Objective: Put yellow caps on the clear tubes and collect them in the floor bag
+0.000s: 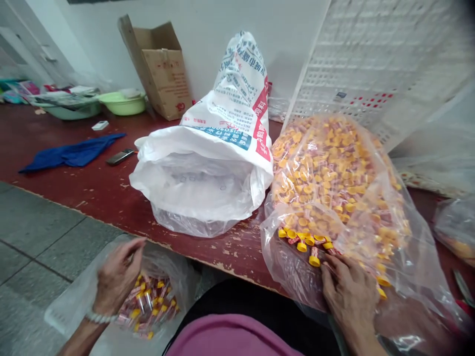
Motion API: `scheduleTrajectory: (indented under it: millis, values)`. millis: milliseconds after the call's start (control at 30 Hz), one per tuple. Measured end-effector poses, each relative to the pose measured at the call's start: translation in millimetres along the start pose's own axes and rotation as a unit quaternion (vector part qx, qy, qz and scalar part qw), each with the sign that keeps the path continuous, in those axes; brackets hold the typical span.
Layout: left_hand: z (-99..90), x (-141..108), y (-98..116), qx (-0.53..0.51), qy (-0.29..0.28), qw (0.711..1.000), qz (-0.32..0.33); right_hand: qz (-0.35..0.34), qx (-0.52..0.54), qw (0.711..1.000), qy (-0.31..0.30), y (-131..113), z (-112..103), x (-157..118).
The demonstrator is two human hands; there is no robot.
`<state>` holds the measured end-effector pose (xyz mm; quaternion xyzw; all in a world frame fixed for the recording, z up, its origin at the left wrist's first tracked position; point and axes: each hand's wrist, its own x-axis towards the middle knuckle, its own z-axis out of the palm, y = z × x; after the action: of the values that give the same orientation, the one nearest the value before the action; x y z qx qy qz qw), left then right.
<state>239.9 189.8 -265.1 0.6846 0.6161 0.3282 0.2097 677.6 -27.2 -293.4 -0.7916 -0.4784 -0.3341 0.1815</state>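
My left hand point(120, 272), a beaded bracelet at its wrist, hovers over a clear plastic bag holding small yellow-capped tubes point(148, 299) below the table edge. Its fingers are stretched out, and nothing shows in them. My right hand point(351, 291) lies at the mouth of a large clear bag point(419, 237) on the table, packed with similar tubes and yellow caps point(334, 173). Its fingers are bent onto a small tube point(334, 251), partly hidden by them. Several loose tubes, one with its yellow cap point(314, 260) toward me, lie just beyond the fingertips.
A white printed sack point(230, 118) lies mouth toward me on the dark red table point(237, 252). Behind stand a cardboard box point(166, 74) and a white perforated crate point(356, 64). To the left are a blue cloth point(74, 154), a phone point(119, 156) and a green basin point(122, 104).
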Motion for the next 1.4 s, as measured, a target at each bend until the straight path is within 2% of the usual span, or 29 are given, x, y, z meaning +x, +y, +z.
scheduleTrajectory:
  millis: [33, 100, 167, 233, 300, 367, 467, 567, 667, 767, 867, 967, 1067, 1100, 1167, 1267, 1333, 1400]
  values:
    - [6.7, 15, 27, -0.037, -0.006, 0.997, 0.068, -0.005, 0.006, 1.0, 0.001, 1, 1, -1]
    - [29.9, 48, 78, -0.125, -0.061, 0.978, 0.155, -0.028, 0.026, 0.999, 0.0, 5, 4, -3]
    - [62.4, 83, 118, -0.184, -0.127, 0.955, 0.194, -0.049, 0.038, 0.998, 0.0, 8, 6, -4]
    - [96.4, 112, 146, -0.205, -0.153, 0.945, 0.203, -0.062, 0.052, 0.997, 0.001, 10, 3, -5]
    - [123.9, 133, 163, -0.245, -0.193, 0.93, 0.192, -0.055, 0.061, 0.997, 0.004, 9, -3, -6]
    - [139.7, 145, 172, -0.283, -0.233, 0.914, 0.175, -0.021, 0.056, 0.998, 0.017, 7, -12, -6]
    - [140.5, 148, 175, -0.275, -0.246, 0.91, 0.188, 0.046, 0.092, 0.994, 0.041, -3, -29, -1]
    - [121.9, 130, 171, -0.205, -0.213, 0.919, 0.261, 0.088, 0.206, 0.974, 0.037, -25, -49, 13]
    - [95.2, 87, 167, -0.12, -0.218, 0.909, 0.334, 0.094, 0.322, 0.942, 0.026, -61, -68, 35]
    - [69.7, 30, 165, -0.108, -0.287, 0.888, 0.343, 0.072, 0.415, 0.907, 0.011, -101, -77, 56]
    - [54.4, -17, 167, -0.15, -0.409, 0.851, 0.293, 0.021, 0.47, 0.881, -0.038, -131, -76, 63]
    - [53.3, -39, 168, -0.203, -0.49, 0.814, 0.239, -0.031, 0.483, 0.87, -0.1, -143, -74, 57]
    - [59.9, -45, 168, -0.228, -0.52, 0.795, 0.214, -0.059, 0.453, 0.88, -0.129, -139, -74, 52]
    - [62.3, -46, 168, -0.226, -0.525, 0.794, 0.207, -0.048, 0.446, 0.885, -0.125, -136, -75, 53]
    - [66.3, -50, 172, -0.201, -0.533, 0.797, 0.199, 0.015, 0.453, 0.885, -0.109, -131, -76, 57]
    - [70.7, -62, 182, -0.151, -0.54, 0.803, 0.201, 0.105, 0.489, 0.862, -0.085, -132, -77, 64]
    - [73.5, -73, 191, -0.15, -0.545, 0.801, 0.198, 0.085, 0.502, 0.858, -0.071, -137, -81, 68]
    - [76.8, -83, 199, -0.18, -0.544, 0.798, 0.186, 0.036, 0.488, 0.871, -0.049, -141, -87, 70]
